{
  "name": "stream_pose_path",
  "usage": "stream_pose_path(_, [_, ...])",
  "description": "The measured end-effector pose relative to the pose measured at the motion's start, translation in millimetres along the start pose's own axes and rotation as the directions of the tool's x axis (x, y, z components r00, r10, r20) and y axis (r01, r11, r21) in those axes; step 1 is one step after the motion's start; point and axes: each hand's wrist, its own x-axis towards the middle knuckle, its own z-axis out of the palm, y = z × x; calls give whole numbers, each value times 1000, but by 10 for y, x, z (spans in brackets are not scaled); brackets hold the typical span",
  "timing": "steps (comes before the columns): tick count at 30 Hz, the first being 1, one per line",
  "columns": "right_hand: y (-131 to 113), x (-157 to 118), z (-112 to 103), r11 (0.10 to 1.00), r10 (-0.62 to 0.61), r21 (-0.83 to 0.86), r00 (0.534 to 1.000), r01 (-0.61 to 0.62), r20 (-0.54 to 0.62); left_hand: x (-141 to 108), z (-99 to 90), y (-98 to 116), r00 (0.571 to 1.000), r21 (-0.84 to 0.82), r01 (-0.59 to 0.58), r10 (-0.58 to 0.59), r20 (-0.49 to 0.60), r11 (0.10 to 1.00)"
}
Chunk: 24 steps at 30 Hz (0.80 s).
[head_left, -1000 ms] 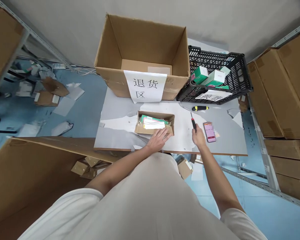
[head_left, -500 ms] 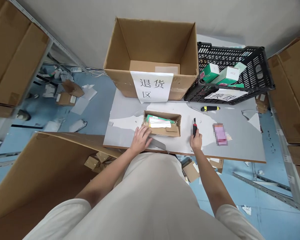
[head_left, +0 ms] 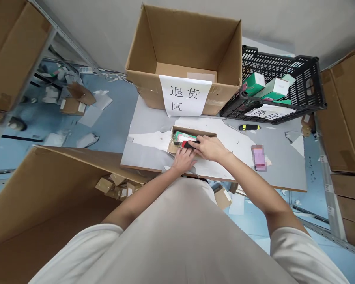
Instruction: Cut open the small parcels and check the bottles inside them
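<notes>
A small open cardboard box (head_left: pixel 171 147) stands on the table, with a green and white packet (head_left: pixel 182 136) inside. Over the box, my right hand (head_left: pixel 210 148) is closed round a red and black utility knife (head_left: pixel 187 144), its tip pointing left. My left hand (head_left: pixel 184 159) rests against the near side of the box, fingers apart and just below the knife. The right hand covers the right part of the box.
Behind stand a large open carton (head_left: pixel 230 92) with a paper sign and a black crate (head_left: pixel 306 103) holding green and white boxes. A yellow and black tool (head_left: pixel 249 127) and a blurred pink item (head_left: pixel 259 157) lie right. A big carton (head_left: pixel 65 177) is lower left.
My right hand has brought the knife left from the table to over the small box. My left hand has shifted right along the box's near side. The view has moved slightly.
</notes>
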Motion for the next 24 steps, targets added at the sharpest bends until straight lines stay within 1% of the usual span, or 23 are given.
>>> stream_pose_path(3, [-63, 145, -44, 998, -65, -21, 997, 66, 30, 28, 126, -23, 1000, 28, 14, -13, -28, 1000])
stream_pose_path(6, [-115, 216, -55, 997, -69, -32, 996, 71, 58, 29, 223, -57, 998, 41, -12, 14, -54, 999])
stream_pose_path(9, [-162, 258, -79, 998, -52, -39, 997, 55, 64, 28, 263, -78, 997, 46, -33, 36, -67, 998])
stream_pose_path(13, [-186, 301, -138, 998, -18, -65, 999, 21, 48, 49, 242, -81, 998, 47, -51, 53, -44, 998])
stream_pose_path(18, [-132, 415, -204, 993, -24, -113, 998, 30, 60, 75, 155, -60, 999, 69, -50, 49, 17, 996])
stream_pose_path(21, [-103, 505, -214, 993, -15, -119, 997, 23, 73, 83, 122, -57, 999, 70, -38, 36, 30, 997])
stream_pose_path(24, [-65, 526, -199, 992, -7, -121, 996, 18, 88, 84, 108, -64, 998, 56, -33, 30, 48, 998])
